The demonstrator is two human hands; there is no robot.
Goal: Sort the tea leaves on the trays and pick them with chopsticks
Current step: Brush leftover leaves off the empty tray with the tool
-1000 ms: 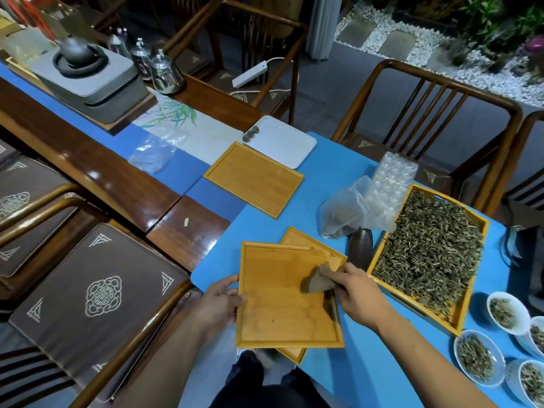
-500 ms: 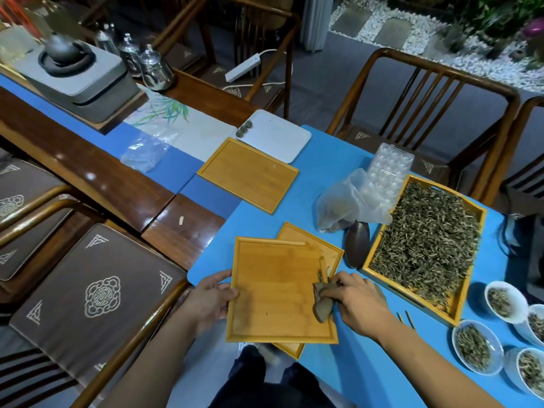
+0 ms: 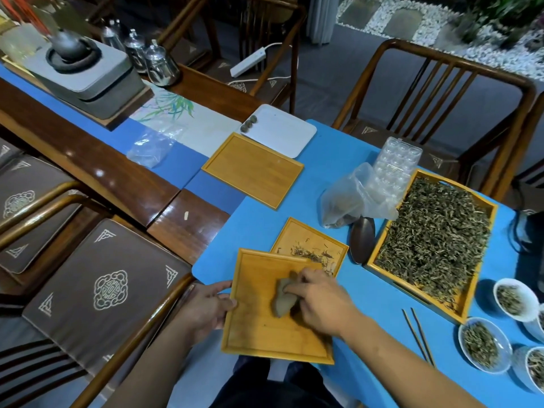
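A bare bamboo tray [image 3: 259, 334] lies at the near table edge. My left hand [image 3: 206, 310] grips its left rim. On the tray, my right hand [image 3: 321, 304] presses a small brownish cloth [image 3: 282, 298]. Behind it sits a smaller bamboo tray [image 3: 297, 234], partly covered, with a thin scatter of tea leaves [image 3: 312, 254]. To the right a large bamboo tray [image 3: 379, 254] is heaped with tea leaves [image 3: 435, 234]. A pair of chopsticks [image 3: 418, 337] rests on the blue cloth, to the right of my right arm.
White cups of tea leaves [image 3: 482, 346] stand at the near right. A dark scoop [image 3: 362, 240], a plastic bag [image 3: 347, 198] and a clear blister tray [image 3: 394, 163] lie behind. Further back sit another bamboo tray [image 3: 253, 169] and a white tray [image 3: 282, 131]. Chairs ring the table.
The near tray has slid toward me, uncovering the smaller tray's scattered leaves. My right hand moved the cloth from the tray's right edge to its middle.
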